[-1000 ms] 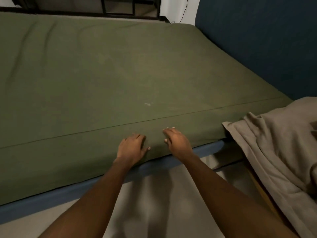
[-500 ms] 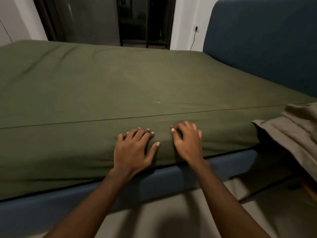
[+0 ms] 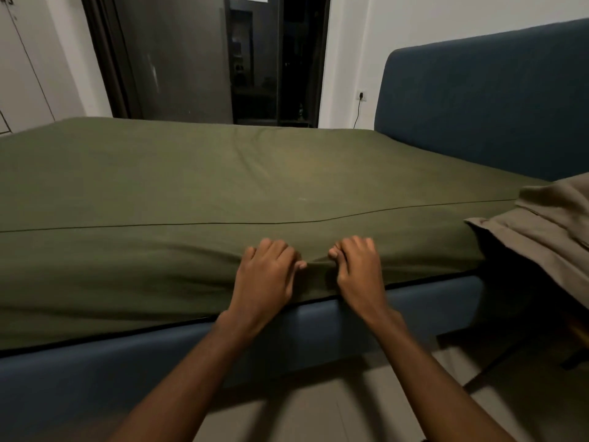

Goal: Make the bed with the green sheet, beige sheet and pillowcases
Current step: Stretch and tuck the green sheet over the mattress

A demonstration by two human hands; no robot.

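On the far left there is a pale wall w/ a cupboard door [image 3: 19, 74]. Next to it stands a dark sliding door [image 3: 178, 59], at the far side of the bed.

The green sheet [image 3: 191, 186] covers the whole mattress, top & side. It looks mostly flat, w/ a few soft wrinkles. A thin dark seam runs along its near top edge. Under it sits the blue bed frame [image 3: 95, 378], and the floor [image 3: 318, 419] is pale.

The left hand [image 3: 264, 279] is on the near side of the mattress, about in the middle of the bed. Its fingers are curled in and pinch a bit of the green sheet. The right hand [image 3: 360, 272] is just beside it, fingers curled too, gripping the same bunch of cloth. A small fold of sheet pokes up between the 2 thumbs. Both arms are bare.

Behind, a wall plug [image 3: 361, 96] has a black cord hanging down. The blue headboard [image 3: 478, 106] stands at the right end of the bed. The beige sheet [image 3: 548, 237] lies in a loose pile at the far right, by the mattress corner; what holds it up is hard to see. No pillowcases can be picked out.
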